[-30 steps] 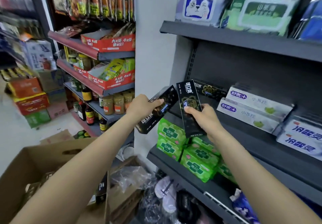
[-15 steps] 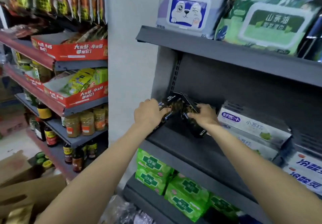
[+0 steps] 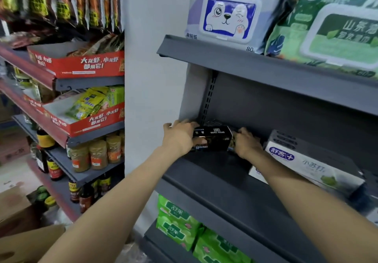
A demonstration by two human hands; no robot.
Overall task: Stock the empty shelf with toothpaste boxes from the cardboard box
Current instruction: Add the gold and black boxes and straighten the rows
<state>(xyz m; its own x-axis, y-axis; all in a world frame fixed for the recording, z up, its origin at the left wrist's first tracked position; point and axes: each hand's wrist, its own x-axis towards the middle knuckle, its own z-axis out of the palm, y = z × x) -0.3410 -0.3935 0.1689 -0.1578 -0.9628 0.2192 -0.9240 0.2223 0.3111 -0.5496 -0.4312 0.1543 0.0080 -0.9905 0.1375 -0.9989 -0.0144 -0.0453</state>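
setting stock down at the back left corner of the grey shelf (image 3: 214, 183), that looks like the step in hand. far left, low, a flap of the cardboard box (image 3: 26, 242) peeks in, well away from the action. moving right, the left hand (image 3: 180, 138) curls round the left end of the black toothpaste boxes (image 3: 212, 139), fingers over the top and thumb underneath. the boxes lie flat and sideways, tucked against the upright at the shelf's rear. on their right end the right hand (image 3: 246, 144) grips too, fingers wrapped at the edge. further right sits a white toothpaste carton (image 3: 306, 164), just beside that hand. next, i'd say, both hands need to let go cleanly, nudge the black stack square to the back wall, then head down to the cardboard box for more.
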